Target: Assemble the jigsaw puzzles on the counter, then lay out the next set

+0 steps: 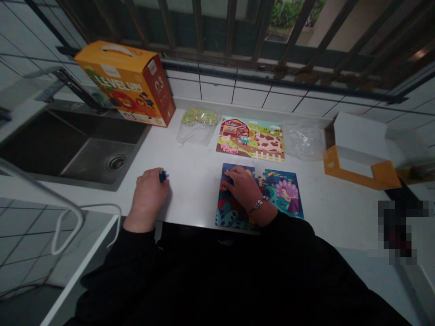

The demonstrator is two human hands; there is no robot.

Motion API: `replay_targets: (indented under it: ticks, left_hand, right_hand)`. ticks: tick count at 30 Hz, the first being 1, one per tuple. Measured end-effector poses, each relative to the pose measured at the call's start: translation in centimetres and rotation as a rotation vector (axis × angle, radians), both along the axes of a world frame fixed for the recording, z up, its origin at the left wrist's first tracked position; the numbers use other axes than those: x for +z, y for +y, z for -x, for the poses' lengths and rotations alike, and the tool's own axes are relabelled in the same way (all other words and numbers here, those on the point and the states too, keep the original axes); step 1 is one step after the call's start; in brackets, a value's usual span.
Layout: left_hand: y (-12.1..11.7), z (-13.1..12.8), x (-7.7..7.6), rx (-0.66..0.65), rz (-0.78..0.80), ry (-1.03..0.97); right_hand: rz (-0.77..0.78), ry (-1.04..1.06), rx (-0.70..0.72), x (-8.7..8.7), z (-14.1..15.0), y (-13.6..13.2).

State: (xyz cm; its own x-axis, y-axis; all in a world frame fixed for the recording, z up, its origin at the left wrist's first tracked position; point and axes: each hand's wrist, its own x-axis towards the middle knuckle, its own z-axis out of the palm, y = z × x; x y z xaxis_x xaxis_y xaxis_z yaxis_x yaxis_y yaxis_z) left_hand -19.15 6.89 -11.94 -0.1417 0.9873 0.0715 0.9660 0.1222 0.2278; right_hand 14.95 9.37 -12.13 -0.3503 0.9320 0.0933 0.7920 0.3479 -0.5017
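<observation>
Where the loose piece is: a small dark blue jigsaw piece (163, 177) pokes out from the fingertips of the left hand (147, 194), just above the white countertop (195, 199). Taking the window as 12 o'clock, it lies at 9 o'clock from the peacock jigsaw puzzle (283, 194).
Left hand's grip: closed and curled, pinching the piece, with most of the piece hidden by the fingers.
Right hand's grip: the right hand (243, 188) lies on the left part of the puzzle, its fingers bent down and touching it. I cannot tell whether they are pinching a piece. A beaded bracelet (258, 204) circles the wrist.
Peacock puzzle: flat on the counter near the front edge, with a notched gap along its top edge just beside the right hand.
Farm puzzle: a barn-and-cow jigsaw puzzle (250, 138) lies flat at 12 o'clock, just beyond the peacock puzzle and not touching it.
Bags: a plastic bag of green pieces (199, 124) sits at 11 o'clock, and a crumpled clear plastic bag (302, 140) at 1 o'clock.
Packaging: an orange "LEVEL UP!" box (125, 83) stands at 11 o'clock against the tiled wall, and an orange-and-white carton (360, 154) lies at 2 o'clock.
Sink: a steel sink (98, 149) is set into the counter at 10 o'clock, beyond the left hand.
</observation>
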Motion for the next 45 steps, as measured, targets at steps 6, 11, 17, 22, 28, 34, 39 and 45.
replay_targets:
  ticks: [6,11,17,22,28,34,39,45]
  left_hand:
    - [0.2,-0.7,0.1,-0.062,-0.028,-0.098]
    - [0.3,-1.2,0.5,-0.093,0.007,-0.109]
    - [0.0,-0.9,0.9,0.037,0.033,0.036]
    - [0.4,-1.2,1.2,-0.016,0.126,0.000]
    - [0.9,-2.3,2.0,-0.138,0.154,-0.137]
    - [0.0,-2.5,1.8,-0.112,0.079,-0.053]
    - [-0.8,-1.6,0.8,-0.017,0.067,0.056]
    - [0.3,-1.5,0.8,-0.135,0.055,-0.116]
  right_hand:
    - [-0.019,-0.073,0.034,0.1,-0.1,0.6]
    - [-0.050,-0.237,0.101,0.6,0.8,-0.9]
    - [-0.097,-0.327,0.116,0.3,1.7,-2.8]
    - [-0.109,-0.207,0.103,0.6,1.1,-2.9]
    - [-0.074,0.114,0.075,1.2,1.2,-4.0]
    - [-0.025,0.147,0.076,1.2,1.5,-4.7]
    - [-0.019,0.127,0.081,0.9,1.1,-5.0]
    - [-0.007,0.147,0.077,0.8,0.9,-5.0]
